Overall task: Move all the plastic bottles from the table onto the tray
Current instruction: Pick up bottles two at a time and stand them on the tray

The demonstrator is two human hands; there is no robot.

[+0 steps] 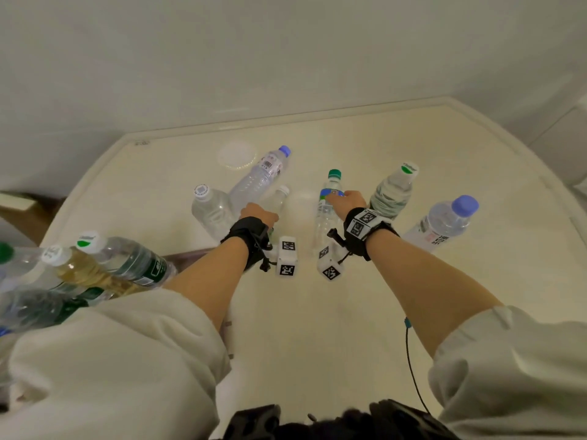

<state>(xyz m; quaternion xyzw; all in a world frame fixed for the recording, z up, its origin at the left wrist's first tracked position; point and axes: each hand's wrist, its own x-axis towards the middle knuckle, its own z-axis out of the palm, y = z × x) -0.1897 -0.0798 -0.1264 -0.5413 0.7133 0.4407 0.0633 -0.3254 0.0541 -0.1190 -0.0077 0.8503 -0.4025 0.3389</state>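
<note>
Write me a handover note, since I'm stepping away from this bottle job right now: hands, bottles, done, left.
Left hand: grips the small clear plastic bottle with a white cap.
Right hand: grips the clear plastic bottle with a green cap and blue label.
Both bottles stand on the cream table.
Also there, untouched: tall blue-capped clear bottle, squat white-capped clear bottle, clear bottle with a white-and-green cap, purple-capped clear bottle.
Done: a cluster of bottles sits near left; the tray beneath is hidden.
Left: all six table bottles.
</note>
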